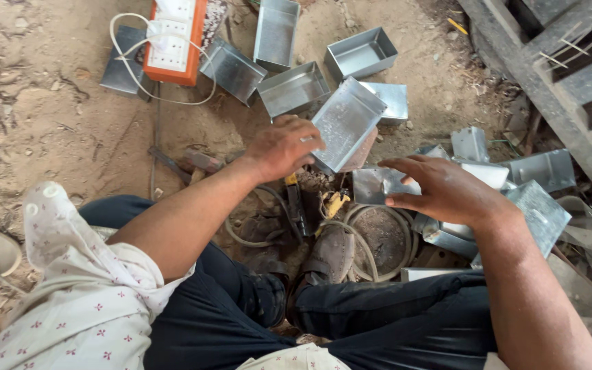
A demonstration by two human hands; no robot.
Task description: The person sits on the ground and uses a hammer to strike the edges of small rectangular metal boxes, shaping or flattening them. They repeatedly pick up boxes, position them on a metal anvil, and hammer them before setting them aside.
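Dark trousers (392, 322) and a patterned white sleeve (83, 301) are seen closest, with the person seated on the sandy ground (35, 123). Finished metal trays (293, 88) are scattered beyond the knees, beside an orange power strip (173, 41). A shallow metal tray (346, 123) is held tilted by the left hand (281, 147), its fingers closed over the tray's near edge. A small bent metal piece (377, 185) is touched by the right hand (447, 192), whose fingers are spread flat and half open above a heap of cut sheet pieces (536, 212).
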